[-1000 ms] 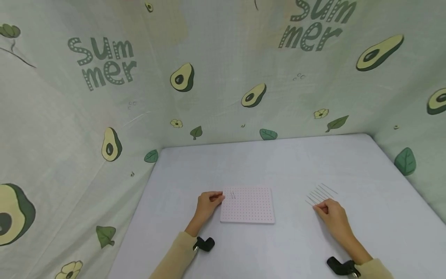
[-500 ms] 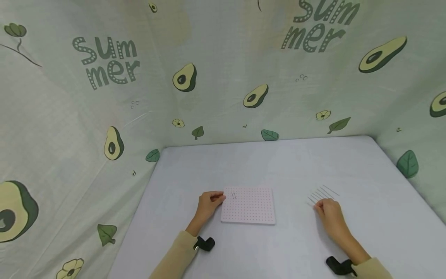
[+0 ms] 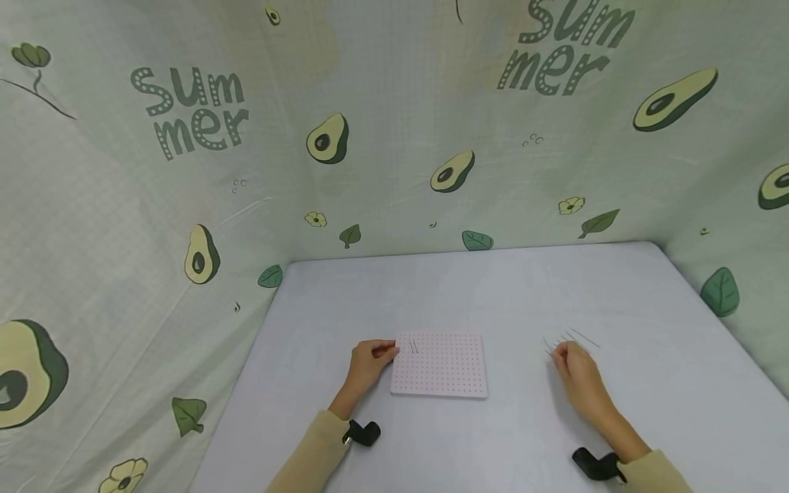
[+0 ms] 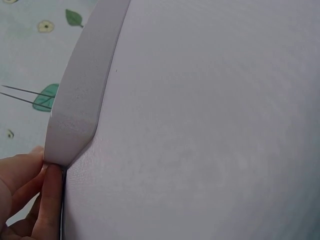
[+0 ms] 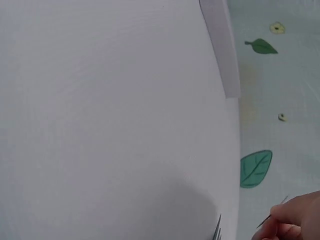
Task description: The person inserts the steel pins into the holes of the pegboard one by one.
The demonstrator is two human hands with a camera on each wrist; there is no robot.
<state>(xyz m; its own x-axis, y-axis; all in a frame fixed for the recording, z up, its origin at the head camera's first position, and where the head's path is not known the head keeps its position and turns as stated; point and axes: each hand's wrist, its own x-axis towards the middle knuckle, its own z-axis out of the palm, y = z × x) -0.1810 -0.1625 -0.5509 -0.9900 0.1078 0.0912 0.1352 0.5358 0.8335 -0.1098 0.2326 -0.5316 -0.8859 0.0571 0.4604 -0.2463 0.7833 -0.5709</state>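
Observation:
A white board dotted with rows of small holes (image 3: 444,366) lies mid-table. Two thin metal needles (image 3: 414,346) stand in it near its far left corner; in the left wrist view these needles (image 4: 25,95) rise above the board's edge. My left hand (image 3: 368,361) pinches the left edge of the board, thumb at the top and fingers against the side (image 4: 50,200). To the right, my right hand (image 3: 578,380) pinches a needle (image 5: 265,221) between thumb and fingertips, its two ends showing past them. The hand is close over several needles lying on the table (image 3: 585,338), partly hiding them.
A white cloth covers the table (image 3: 493,294). Behind and beside it hangs a pale green curtain (image 3: 382,89) printed with avocados and leaves. A black wrist camera is on each wrist, the left camera (image 3: 365,433) close to the board's front left.
My right hand has come up from the row of needles with one pinched and tilted upright, moving slightly left and away from me. My left hand keeps its hold on the board.

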